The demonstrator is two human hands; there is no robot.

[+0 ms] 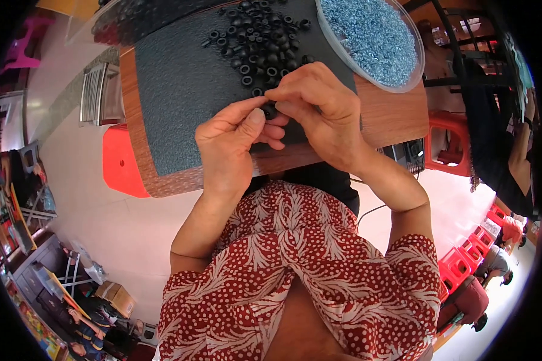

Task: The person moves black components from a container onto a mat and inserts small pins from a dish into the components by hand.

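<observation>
Just over the near part of the dark mat (177, 96), my left hand (226, 147) grips a round black bead (270, 111) between thumb and fingers. My right hand (328, 114) meets it there, thumb and forefinger pinched together right above the bead. Whatever that pinch holds is too small to make out. Beyond my fingertips lies a loose heap of black beads (259, 39), several showing wide open holes. At the far right of the mat stands a round clear tub (397, 89) filled with tiny blue beads (373, 42).
A clear container (126, 24) of dark items sits at the table's far left. The wooden table (394, 114) has red stools (121, 159) by its left and right sides. A person in dark clothes (494, 138) is at the right, with other people and red stools farther back.
</observation>
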